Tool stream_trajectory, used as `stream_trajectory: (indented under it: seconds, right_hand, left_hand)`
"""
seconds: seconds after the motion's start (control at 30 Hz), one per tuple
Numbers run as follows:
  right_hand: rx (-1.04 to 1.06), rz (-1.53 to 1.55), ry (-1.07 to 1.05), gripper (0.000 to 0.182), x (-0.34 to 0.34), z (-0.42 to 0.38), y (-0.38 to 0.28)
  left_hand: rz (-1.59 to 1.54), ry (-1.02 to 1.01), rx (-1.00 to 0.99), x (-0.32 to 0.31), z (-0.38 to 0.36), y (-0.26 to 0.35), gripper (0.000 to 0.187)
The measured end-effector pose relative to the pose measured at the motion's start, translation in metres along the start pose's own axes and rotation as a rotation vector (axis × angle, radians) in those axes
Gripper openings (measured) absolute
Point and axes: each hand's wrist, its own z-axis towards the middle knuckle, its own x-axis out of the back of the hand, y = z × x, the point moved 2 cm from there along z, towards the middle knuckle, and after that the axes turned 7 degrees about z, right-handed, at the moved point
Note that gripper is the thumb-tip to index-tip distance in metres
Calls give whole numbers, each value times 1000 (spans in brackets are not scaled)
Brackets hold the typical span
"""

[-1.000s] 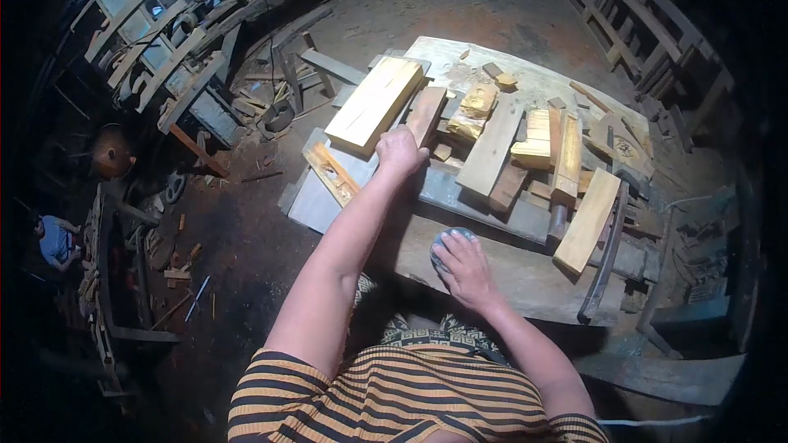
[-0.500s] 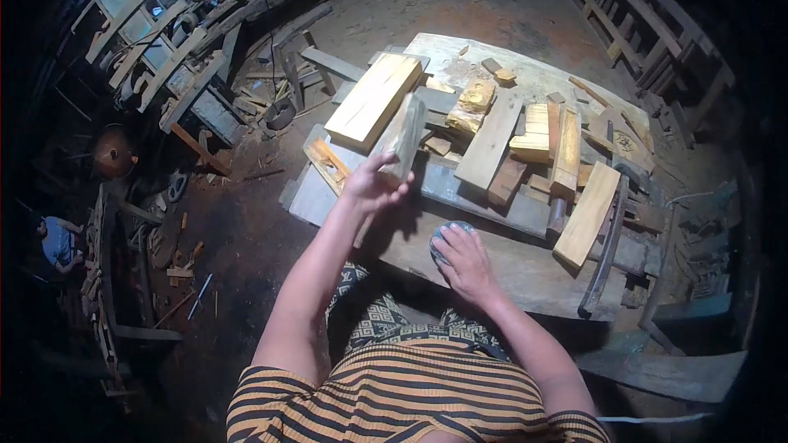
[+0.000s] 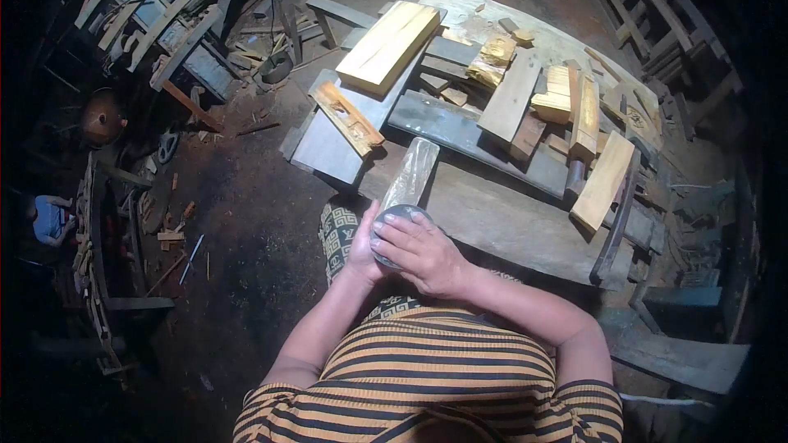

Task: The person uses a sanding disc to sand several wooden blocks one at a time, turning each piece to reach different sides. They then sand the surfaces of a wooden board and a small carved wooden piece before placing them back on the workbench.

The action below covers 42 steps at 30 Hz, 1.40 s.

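- Dim workshop floor of packed dirt, with a low bench (image 3: pixel 509 230) of grey boards as the landmark, littered with offcuts.
- At the bench's near edge, the right hand (image 3: pixel 423 250) lies over a round grey pad (image 3: pixel 396 215), fingers together and curled down on top of it.
- Under the pad is a long wood block (image 3: pixel 414 171), its far end pointing up the bench and its near end hidden by the hands.
- On the block's left side, the left hand (image 3: pixel 364 248) cups its near end, thumb up along the side, fingers clamped around the wood; the fingertips themselves are hidden.
- Both forearms run back to a striped shirt (image 3: pixel 427 377) at the bottom of the view; a patterned cloth (image 3: pixel 338 234) shows just left of the hands.
- Further up the bench lies a carved piece (image 3: pixel 349 119) on a flat grey board.
- Beyond it, at the bench's far left corner, rests a pale thick plank (image 3: pixel 390 45).
- Toward the bench's right side sit stacked short planks (image 3: pixel 574 107) and a pale board (image 3: pixel 603 180) leaning over the edge.
- Well left of the bench, across the dirt floor, lumber frames (image 3: pixel 164 25) are piled, and a person in blue (image 3: pixel 49 217) sits at the far left edge.
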Motion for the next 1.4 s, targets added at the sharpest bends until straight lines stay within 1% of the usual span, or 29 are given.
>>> stream_trajectory:
  seconds: [0.07,0.1,0.13,0.2,0.27,0.33,0.37,0.4,0.43,0.47,0.53,0.6,0.63,0.67,0.73,0.83,0.87,0.9,0.93,0.97,1.0,1.03,1.07,1.1,1.13,1.2,1.23,1.3,1.4]
  right_hand:
    - [-17,9,25,36,-4,10,25]
    - [-127,-25,-99,35,9,24,40]
    - [-37,-24,125,34,1,15,80]
    - [-337,-155,148,34,10,16,123]
    - [-449,-131,116,35,11,16,137]
    - [-404,-159,153,35,3,19,118]
    - [-319,-88,120,36,-2,16,99]
    - [-199,-149,78,38,-1,19,63]
    - [-82,-107,41,38,-4,18,37]
    - [-32,-21,47,36,-9,13,18]
    - [50,35,-38,36,-5,11,13]
    - [-51,-45,-65,30,10,25,39]
    - [-50,-86,28,29,16,27,63]
    - [-127,-147,110,29,18,26,96]
    - [-405,-179,156,31,35,29,115]
    - [-456,-203,84,33,40,23,108]
    - [-439,-259,112,33,40,21,105]
    - [-422,-315,139,33,40,18,99]
    - [-345,-234,107,32,40,18,85]
    - [-267,-154,78,31,38,18,66]
    - [-186,-160,47,32,33,20,35]
    - [-242,-158,-150,36,29,29,6]
    - [-36,-111,43,41,14,13,-3]
    - [-21,-55,-2,40,15,12,-6]
    - [-6,6,-48,40,15,11,-9]
    - [-13,-133,-53,36,26,13,26]
    - [-74,-149,54,32,31,11,53]
    - [-304,-183,152,31,38,8,106]
    - [-419,-281,188,32,40,14,112]
  left_hand:
    - [91,-183,-57,26,17,-1,57]
    - [64,-619,42,44,26,-2,58]
    - [59,-619,46,43,25,-3,58]
    - [78,-559,43,36,23,-1,56]
    - [76,-568,32,35,21,-1,56]
    - [101,-548,30,34,21,-2,55]
    - [99,-550,26,36,23,0,55]
    - [67,-522,40,41,27,-1,56]
    - [35,-491,57,46,29,-2,56]
    - [-17,-40,-65,11,11,1,54]
    - [-18,7,4,-3,0,2,53]
    - [191,-525,3,43,24,-1,52]
    - [346,-486,-74,42,23,0,54]
    - [548,-393,-170,38,18,1,54]
    - [676,-315,-234,34,13,1,54]
    - [565,-394,-245,27,0,6,47]
    - [563,-398,-242,22,-3,4,47]
    - [761,-362,-497,14,-7,4,47]
    - [953,-315,-756,8,-12,5,50]
    - [884,-241,-628,7,-13,4,59]
    - [885,-246,-631,10,-8,4,59]
    - [1036,-249,-806,15,1,5,54]
    - [1183,-249,-981,19,7,5,48]
    - [953,-383,-860,19,5,2,45]
    - [956,-385,-859,18,4,2,45]
    - [989,-265,-619,21,2,1,61]
    - [954,-276,-707,23,6,-2,65]
    - [943,-281,-682,22,5,-1,67]
    - [909,-285,-680,20,2,-1,68]
